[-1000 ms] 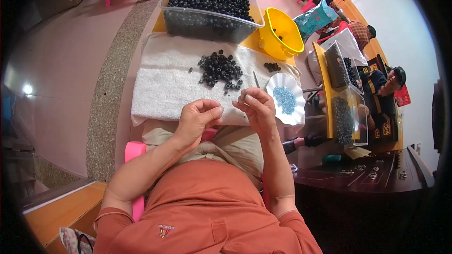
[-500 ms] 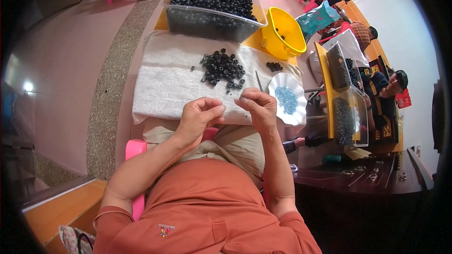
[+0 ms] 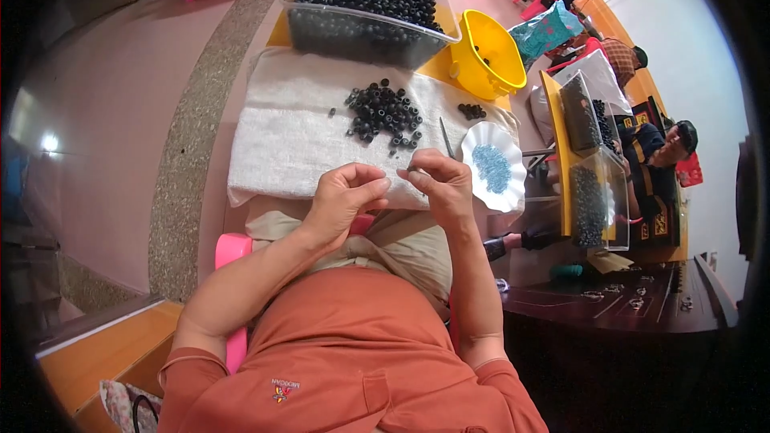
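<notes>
My left hand [image 3: 350, 197] is closed, its thumb and forefinger pinched together over the near edge of the white towel [image 3: 281, 136]. What that pinch holds is too small to make out. A short gap to the right, my right hand [image 3: 439, 184] is closed too, fingers curled against the thumb, with a small dark bit at the fingertips that I cannot name. Just beyond both hands lies a loose pile of black beads [image 3: 381, 116]. A scalloped white dish [image 3: 513, 152] of small pale-blue pieces [image 3: 491, 168] stands right of my right hand, beside slim metal tweezers [image 3: 446, 136].
A clear bin [image 3: 361, 28] heaped with black beads stands at the far edge, next to a yellow tub [image 3: 489, 56]. A few black beads [image 3: 472, 111] sit apart near the dish. At right, a person [image 3: 654, 144] sits by another table with clear bins [image 3: 589, 184].
The whole view has shifted slightly, moving the table to the right. My hands stay pinched in nearly the same pose, the right fingertips slightly nearer the left.
</notes>
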The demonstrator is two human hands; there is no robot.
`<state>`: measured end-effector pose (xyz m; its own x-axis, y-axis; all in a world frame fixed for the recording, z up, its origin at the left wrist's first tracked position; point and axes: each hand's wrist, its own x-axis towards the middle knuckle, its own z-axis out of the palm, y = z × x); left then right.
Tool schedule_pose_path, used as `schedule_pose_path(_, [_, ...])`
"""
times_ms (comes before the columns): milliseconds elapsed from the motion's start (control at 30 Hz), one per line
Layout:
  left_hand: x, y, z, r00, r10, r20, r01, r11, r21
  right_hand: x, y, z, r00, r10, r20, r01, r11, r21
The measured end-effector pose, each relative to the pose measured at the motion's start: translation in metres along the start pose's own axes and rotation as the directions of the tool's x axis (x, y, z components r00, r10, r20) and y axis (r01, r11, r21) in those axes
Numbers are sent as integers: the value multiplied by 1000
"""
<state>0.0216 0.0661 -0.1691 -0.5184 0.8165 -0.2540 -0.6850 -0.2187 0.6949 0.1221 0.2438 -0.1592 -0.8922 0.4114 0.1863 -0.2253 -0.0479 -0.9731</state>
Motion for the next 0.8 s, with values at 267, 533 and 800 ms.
schedule_pose_path(267, [-2, 2, 2, 997, -8, 77, 8, 1000, 5, -5, -6, 10, 996, 27, 82, -30, 999, 31])
schedule_pose_path(533, [-1, 6, 0, 989, -16, 149, 27, 997, -77, -7, -4, 15, 993, 58, 106, -69, 992, 108])
schedule_pose_path(800, [-4, 8, 0, 991, -41, 126, 49, 997, -61, -11, -17, 19, 980, -6, 198, 19, 998, -66])
